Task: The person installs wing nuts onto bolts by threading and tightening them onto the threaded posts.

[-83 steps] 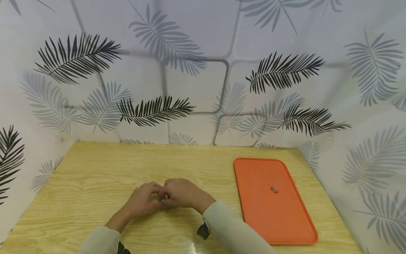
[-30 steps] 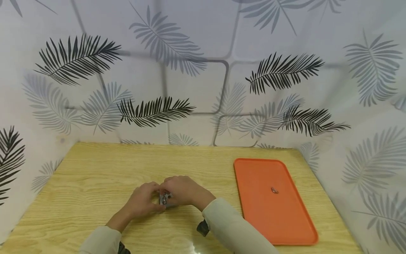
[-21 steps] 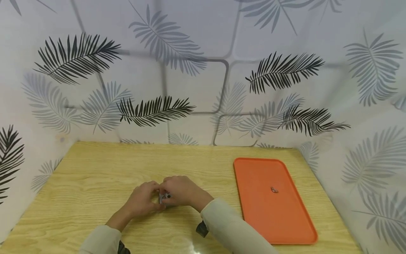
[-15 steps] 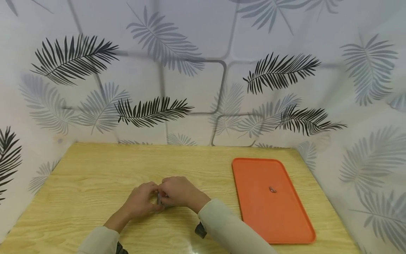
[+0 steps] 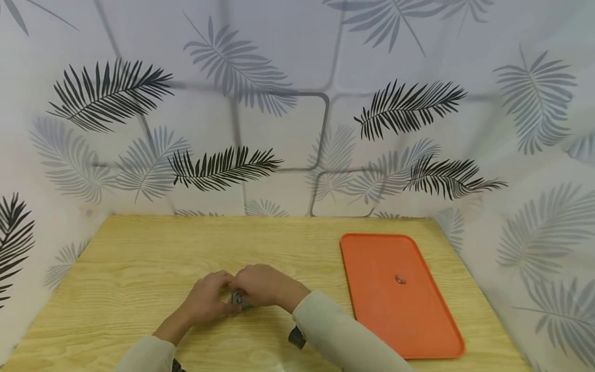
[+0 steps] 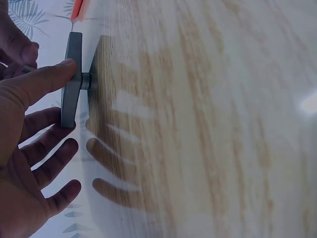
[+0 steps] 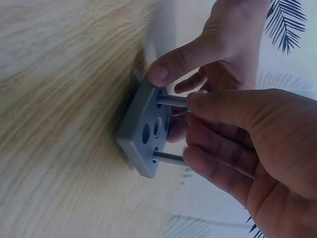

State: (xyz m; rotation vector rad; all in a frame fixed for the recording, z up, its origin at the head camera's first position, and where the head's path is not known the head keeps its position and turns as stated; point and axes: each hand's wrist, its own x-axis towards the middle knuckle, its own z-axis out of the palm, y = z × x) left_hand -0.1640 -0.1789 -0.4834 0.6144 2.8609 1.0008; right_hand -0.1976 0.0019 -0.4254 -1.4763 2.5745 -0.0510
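A small grey plate with several round holes stands close over the table, level with it in the left wrist view. A short stub shows under it. My left hand holds the plate by its edges, thumb on one side and fingertips on the other. From the plate's holes rise two thin metal rods, side by side. My right hand pinches their upper ends between thumb and fingers. Those fingers hide how the rods end; I cannot tell whether they are one piece.
An orange tray lies at the right of the wood-grain table. On it sits a small shiny metal piece. A leaf-patterned cloth hangs behind and at the sides.
My right hand shifted slightly over the plate, covering and uncovering the metal on its top. My left hand kept its hold. The tray and its metal piece stayed put; the head view shifted a little.
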